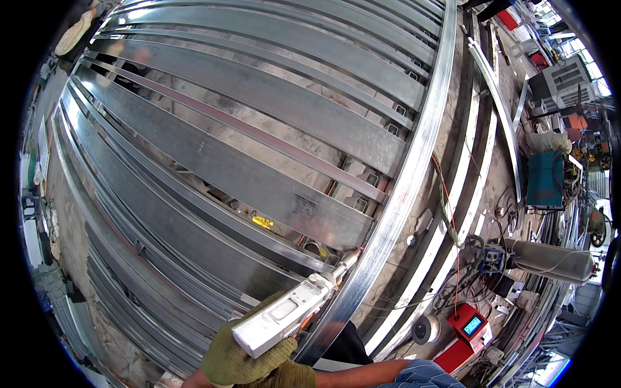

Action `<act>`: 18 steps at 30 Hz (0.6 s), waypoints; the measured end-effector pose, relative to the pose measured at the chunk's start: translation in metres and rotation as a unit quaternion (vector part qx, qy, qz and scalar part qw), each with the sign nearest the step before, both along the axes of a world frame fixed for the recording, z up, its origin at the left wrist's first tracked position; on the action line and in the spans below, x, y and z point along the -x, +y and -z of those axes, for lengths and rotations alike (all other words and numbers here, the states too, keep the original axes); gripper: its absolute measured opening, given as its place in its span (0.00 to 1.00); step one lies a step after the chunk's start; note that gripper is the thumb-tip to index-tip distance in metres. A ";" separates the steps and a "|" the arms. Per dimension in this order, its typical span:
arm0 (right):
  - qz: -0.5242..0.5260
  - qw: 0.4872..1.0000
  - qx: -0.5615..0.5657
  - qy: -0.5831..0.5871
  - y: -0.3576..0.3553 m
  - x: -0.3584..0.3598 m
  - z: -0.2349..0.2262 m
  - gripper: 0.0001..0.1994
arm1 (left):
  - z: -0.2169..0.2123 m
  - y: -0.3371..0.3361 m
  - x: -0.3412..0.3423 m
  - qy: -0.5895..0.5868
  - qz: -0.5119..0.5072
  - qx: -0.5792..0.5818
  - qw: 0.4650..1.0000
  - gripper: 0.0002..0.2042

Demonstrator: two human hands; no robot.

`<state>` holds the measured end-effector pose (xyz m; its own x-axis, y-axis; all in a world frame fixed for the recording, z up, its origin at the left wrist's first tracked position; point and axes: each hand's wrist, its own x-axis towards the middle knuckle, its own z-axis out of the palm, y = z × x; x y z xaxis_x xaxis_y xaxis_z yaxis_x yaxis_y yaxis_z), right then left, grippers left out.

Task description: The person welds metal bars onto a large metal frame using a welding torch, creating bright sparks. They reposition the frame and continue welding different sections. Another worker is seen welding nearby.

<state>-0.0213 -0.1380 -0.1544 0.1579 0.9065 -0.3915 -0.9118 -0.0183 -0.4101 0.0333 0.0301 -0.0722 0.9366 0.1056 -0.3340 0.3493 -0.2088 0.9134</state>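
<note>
— Where is the white handheld welding gun [284, 315] lying in relation to the hand?

— It is sitting in the gloved hand [249, 359] at the lower middle of the view. Which of the person's hands that is, I cannot tell. The fingers [275, 355] are wrapping closed around the gun's rear body. Its long axis is running up and to the right, away from the glove.

— And the tip?

— The nozzle [349, 258] is pointing at the spot where the long curved steel rail [414, 168] is meeting the end of a flat steel slat [259, 187]; a small pink glow is showing just beyond it.

— The other hand?

— Only a bare forearm [375, 374] is showing along the bottom edge; its hand is hidden.
</note>
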 end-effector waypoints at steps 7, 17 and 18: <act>-0.012 1.000 0.009 -0.009 -0.002 0.000 0.001 0.23 | 0.002 0.004 0.002 0.025 0.034 0.001 0.999 0.23; -0.008 1.000 0.002 0.000 -0.001 0.004 0.002 0.23 | 0.017 0.008 0.008 -0.025 0.057 -0.019 0.998 0.24; -0.007 1.000 0.001 0.001 -0.001 0.004 0.002 0.23 | 0.019 0.008 0.010 -0.006 0.047 0.012 0.999 0.24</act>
